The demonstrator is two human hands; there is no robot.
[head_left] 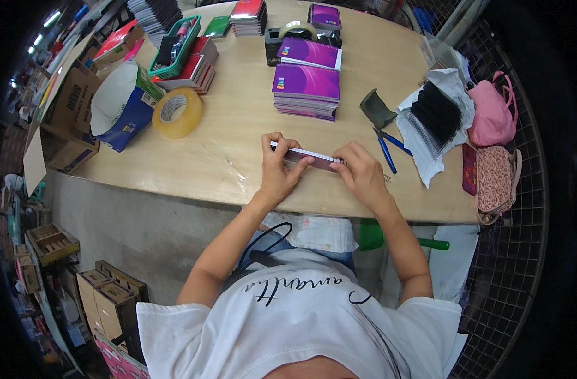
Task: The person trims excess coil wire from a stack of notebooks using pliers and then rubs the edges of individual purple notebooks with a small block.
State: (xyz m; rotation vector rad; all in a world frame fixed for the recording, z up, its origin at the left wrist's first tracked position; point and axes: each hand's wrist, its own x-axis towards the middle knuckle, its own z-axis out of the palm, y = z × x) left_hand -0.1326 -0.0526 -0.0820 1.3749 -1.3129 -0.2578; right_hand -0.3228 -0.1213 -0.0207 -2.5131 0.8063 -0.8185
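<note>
Near the table's front edge, a small purple-covered notebook (308,155) is held almost edge-on, its white edge marked with a row of dark holes or wire loops, too small to tell which. My left hand (278,172) pinches its left end between thumb and fingers. At the other end, my right hand (362,172) grips it the same way. Beside that hand lies a small loose wire coil (387,179). Blue-handled pliers (387,151) rest to the right, below a dark curved piece (377,108). Ahead stands a stack of purple notebooks (306,91).
Black binding wires (435,114) lie on white wrapping at right, near a pink bag (492,114) and a patterned pouch (494,180). A tape dispenser (273,47) stands behind the stack. Leftward are a tape roll (192,121), a green basket (186,50) and a blue-white container (121,117).
</note>
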